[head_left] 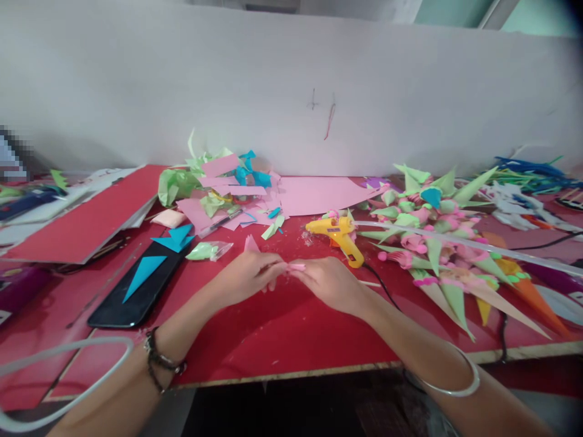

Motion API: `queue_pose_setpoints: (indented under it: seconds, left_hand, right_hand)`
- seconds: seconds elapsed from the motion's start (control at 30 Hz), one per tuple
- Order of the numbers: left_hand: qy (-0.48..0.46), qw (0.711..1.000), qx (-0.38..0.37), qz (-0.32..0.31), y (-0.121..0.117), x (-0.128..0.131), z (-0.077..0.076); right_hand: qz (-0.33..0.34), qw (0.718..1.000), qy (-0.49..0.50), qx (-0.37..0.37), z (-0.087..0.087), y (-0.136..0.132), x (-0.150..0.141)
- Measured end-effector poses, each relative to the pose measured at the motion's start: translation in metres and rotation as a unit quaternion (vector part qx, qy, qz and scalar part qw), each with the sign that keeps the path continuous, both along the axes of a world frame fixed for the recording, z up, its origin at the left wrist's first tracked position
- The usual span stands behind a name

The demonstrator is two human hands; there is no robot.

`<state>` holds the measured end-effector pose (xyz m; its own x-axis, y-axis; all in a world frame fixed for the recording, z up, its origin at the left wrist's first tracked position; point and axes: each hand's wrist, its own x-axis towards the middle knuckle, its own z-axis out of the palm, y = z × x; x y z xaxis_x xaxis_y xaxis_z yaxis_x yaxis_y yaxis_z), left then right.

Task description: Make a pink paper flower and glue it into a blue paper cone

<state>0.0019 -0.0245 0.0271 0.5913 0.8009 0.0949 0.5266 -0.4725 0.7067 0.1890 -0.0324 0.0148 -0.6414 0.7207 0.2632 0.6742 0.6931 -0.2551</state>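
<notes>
Over the red table [291,340], my left hand [248,276] and my right hand [334,282] meet fingertip to fingertip. Between them is a small piece of pink paper [297,267], pinched by both hands. A pink paper tip also sticks up behind my left hand; whether it belongs to the same piece is hidden. Just beyond my right hand lies a yellow hot glue gun [339,237] with a long clear glue stick [432,233] in its back. Left of my left hand is a small plastic bag of pale green material [207,250].
Blue paper triangles [144,274] lie on a black phone [130,300] at left. Paper scraps [232,179] and a pink sheet [314,194] are at the back. Many paper cones [437,243] pile up at right, near the glue gun's black cord [385,288]. A white wall [228,91] stands behind.
</notes>
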Motion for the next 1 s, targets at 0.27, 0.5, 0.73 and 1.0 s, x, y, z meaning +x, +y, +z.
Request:
queue_pose_setpoints:
  seconds: [0.27, 0.5, 0.73, 1.0]
  left_hand:
    - [-0.010, 0.999, 0.019, -0.031, 0.002, -0.006, 0.001]
    - [-0.092, 0.978, -0.177, 0.054, -0.001, 0.005, -0.001]
    - [-0.158, 0.933, -0.309, 0.097, -0.001, 0.010, -0.007]
    - [-0.022, 0.997, 0.070, 0.040, 0.003, 0.001, -0.001]
  right_hand:
    - [0.037, 0.982, 0.138, -0.121, 0.007, -0.003, -0.002]
    - [-0.002, 0.998, 0.008, 0.068, -0.005, 0.000, 0.001]
    - [0.018, 0.953, -0.119, 0.278, -0.004, -0.001, 0.003]
    - [-0.008, 0.997, 0.075, -0.011, 0.000, -0.003, -0.003]
